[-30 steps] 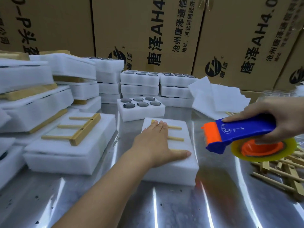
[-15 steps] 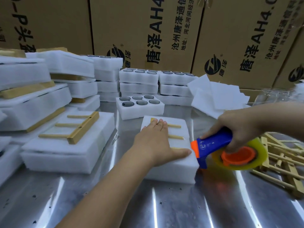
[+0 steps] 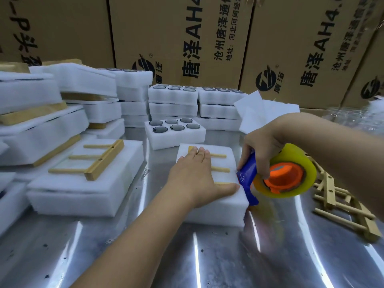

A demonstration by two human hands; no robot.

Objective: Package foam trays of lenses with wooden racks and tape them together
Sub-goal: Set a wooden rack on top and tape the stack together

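A white foam package [image 3: 220,208] lies in the middle of the metal table, with a wooden rack [image 3: 220,169] on top, mostly under my hand. My left hand [image 3: 195,175] presses flat on the rack and foam, fingers straight. My right hand [image 3: 259,146] grips the blue handle of a tape dispenser [image 3: 284,177] with an orange hub and a yellowish roll. The dispenser's blue head touches the right edge of the package, near my left thumb.
An open foam tray with dark lenses [image 3: 174,132] sits just behind. Stacks of foam trays [image 3: 172,100] and finished packages with racks [image 3: 83,179] fill the left and back. Loose wooden racks [image 3: 342,206] lie at right. Foam sheets [image 3: 268,111] and cardboard boxes [image 3: 182,38] stand behind.
My right hand has brought the tape dispenser down and left, from in the air to the package's right edge. My left hand stays pressed on the rack.
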